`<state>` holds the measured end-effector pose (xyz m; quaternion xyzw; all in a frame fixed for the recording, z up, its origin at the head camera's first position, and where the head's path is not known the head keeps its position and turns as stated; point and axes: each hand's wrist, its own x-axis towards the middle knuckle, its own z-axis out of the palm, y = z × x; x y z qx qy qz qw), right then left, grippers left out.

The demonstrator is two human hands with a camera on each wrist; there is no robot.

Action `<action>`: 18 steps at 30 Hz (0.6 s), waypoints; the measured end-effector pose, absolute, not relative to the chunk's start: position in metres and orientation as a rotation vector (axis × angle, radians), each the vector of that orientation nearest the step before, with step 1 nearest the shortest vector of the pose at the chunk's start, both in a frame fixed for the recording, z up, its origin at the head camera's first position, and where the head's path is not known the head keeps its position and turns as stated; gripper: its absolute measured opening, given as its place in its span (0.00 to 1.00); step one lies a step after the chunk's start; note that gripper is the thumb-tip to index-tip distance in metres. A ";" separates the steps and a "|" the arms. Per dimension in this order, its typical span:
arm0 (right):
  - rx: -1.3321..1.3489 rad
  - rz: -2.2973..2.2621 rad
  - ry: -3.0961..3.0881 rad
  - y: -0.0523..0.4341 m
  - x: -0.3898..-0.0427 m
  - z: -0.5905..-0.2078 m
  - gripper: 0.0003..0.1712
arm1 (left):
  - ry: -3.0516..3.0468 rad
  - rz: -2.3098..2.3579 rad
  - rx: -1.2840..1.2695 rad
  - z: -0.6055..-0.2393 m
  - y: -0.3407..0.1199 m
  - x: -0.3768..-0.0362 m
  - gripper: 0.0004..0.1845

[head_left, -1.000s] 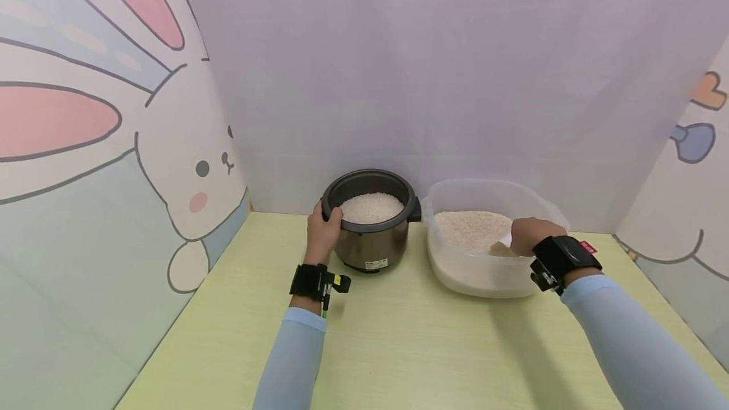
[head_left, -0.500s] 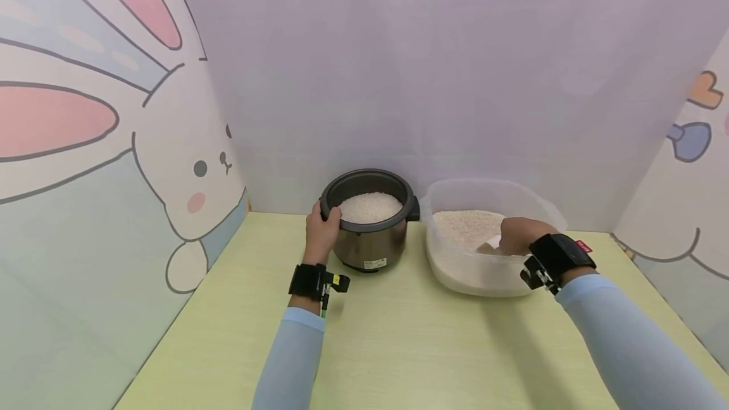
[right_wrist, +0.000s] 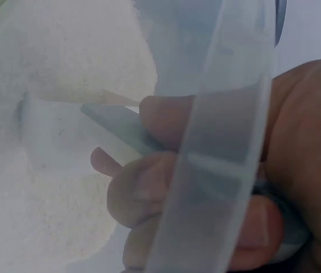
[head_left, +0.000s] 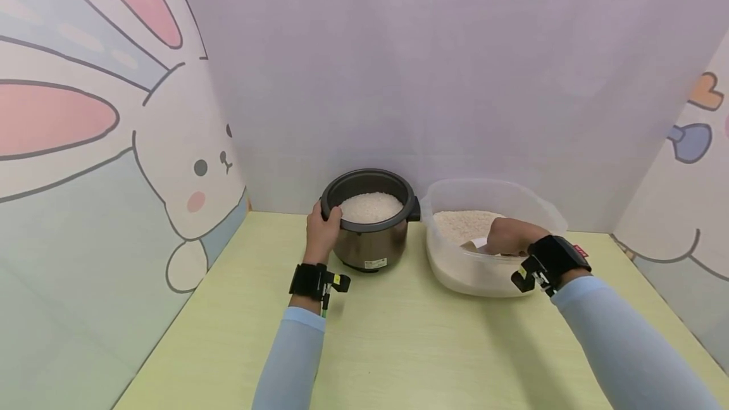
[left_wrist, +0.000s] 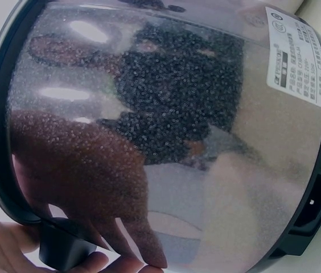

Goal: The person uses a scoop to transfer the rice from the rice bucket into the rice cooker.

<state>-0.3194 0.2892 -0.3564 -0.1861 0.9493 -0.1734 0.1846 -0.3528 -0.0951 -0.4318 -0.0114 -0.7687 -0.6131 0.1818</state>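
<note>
- Left hand (head_left: 322, 231) grips round steel rice cooker pot (head_left: 370, 226) by its rim; already holds white rice (head_left: 371, 207).
- Right hand (head_left: 509, 236) pinches translucent plastic scoop (right_wrist: 72, 133) in clear plastic tub (head_left: 484, 274); scooping likely ongoing.

Lilac wall (head_left: 398, 68), bunny panels (head_left: 114, 163), green table (head_left: 410, 340)

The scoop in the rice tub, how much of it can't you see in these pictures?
- Head view: the right hand covers most of the scoop.
- Right wrist view: the tub rim crosses the fingers; the scoop looks blurry.
- Left wrist view: only the cooker wall shows; its label is too small to read.
</note>
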 end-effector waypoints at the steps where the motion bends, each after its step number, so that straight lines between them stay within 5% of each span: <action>1: -0.496 -0.528 2.667 0.288 -0.320 -0.357 0.30 | -2.174 -1.733 -0.032 -0.432 -0.095 -0.353 0.32; 18: -0.466 -0.881 2.565 0.276 -0.321 -0.363 0.27 | -2.192 -1.735 -0.015 -0.432 -0.097 -0.354 0.34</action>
